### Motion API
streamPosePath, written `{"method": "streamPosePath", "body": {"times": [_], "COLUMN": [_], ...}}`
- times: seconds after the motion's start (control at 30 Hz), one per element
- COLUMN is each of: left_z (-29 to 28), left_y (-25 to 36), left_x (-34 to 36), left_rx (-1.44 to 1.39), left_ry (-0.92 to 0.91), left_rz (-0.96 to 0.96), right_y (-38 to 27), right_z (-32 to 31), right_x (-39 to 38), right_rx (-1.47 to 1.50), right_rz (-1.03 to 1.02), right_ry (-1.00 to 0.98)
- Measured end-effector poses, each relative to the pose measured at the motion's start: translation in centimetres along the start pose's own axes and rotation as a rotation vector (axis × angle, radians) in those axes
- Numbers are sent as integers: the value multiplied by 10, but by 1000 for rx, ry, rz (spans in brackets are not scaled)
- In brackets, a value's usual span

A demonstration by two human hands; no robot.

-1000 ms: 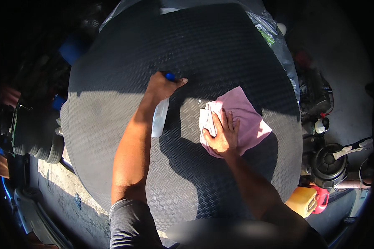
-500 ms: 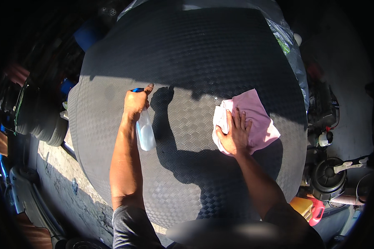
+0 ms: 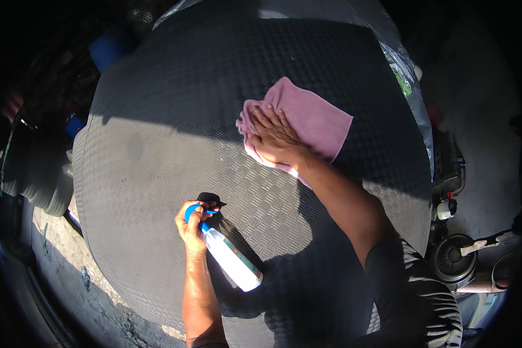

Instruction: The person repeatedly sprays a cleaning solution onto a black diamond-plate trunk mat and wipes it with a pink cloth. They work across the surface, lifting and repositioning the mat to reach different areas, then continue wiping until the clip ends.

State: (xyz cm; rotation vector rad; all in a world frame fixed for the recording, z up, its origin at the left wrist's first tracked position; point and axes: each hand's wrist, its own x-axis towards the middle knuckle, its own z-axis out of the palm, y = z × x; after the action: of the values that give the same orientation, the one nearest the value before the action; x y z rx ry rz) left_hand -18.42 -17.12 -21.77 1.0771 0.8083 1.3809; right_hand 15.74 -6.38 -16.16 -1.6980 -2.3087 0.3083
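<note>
My left hand [image 3: 192, 223] grips the blue trigger head of a white spray bottle [image 3: 232, 260], which is tilted, its body angled toward the lower right. My right hand [image 3: 275, 136] lies flat with fingers spread on a pink cloth [image 3: 316, 116], over a large black textured mat [image 3: 133, 191] with a checkered tread pattern. The cloth sits toward the upper middle of the mat, partly in shade, with its left edge bunched.
Stacked tyres [image 3: 49, 185] and a blue container [image 3: 107, 49] stand at the left, above rough concrete [image 3: 58, 249]. Grey plastic sheeting [image 3: 414, 98] hangs past the mat's right edge. A black lidded container [image 3: 452, 261] and assorted clutter line the right.
My right hand and the cloth have moved up and leftward across the mat. My left hand, still gripping the bottle, has moved down toward me, and the bottle's body now slants rightward.
</note>
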Motion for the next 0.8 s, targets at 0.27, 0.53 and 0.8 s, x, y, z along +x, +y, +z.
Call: {"method": "streamPosePath", "body": {"times": [0.27,0.53,0.8], "left_z": [3,7,8], "left_y": [8,9,3], "left_x": [-9,-5,-3], "left_rx": [42,22,-10], "left_ry": [44,16,29], "left_rz": [-27,-14,-13], "right_y": [174,-88,104], "right_z": [-64,68,-50], "right_x": [99,116,-6], "right_rx": [-138,88,-167], "right_rz": [954,-461,724], "right_ry": [272,50,41]}}
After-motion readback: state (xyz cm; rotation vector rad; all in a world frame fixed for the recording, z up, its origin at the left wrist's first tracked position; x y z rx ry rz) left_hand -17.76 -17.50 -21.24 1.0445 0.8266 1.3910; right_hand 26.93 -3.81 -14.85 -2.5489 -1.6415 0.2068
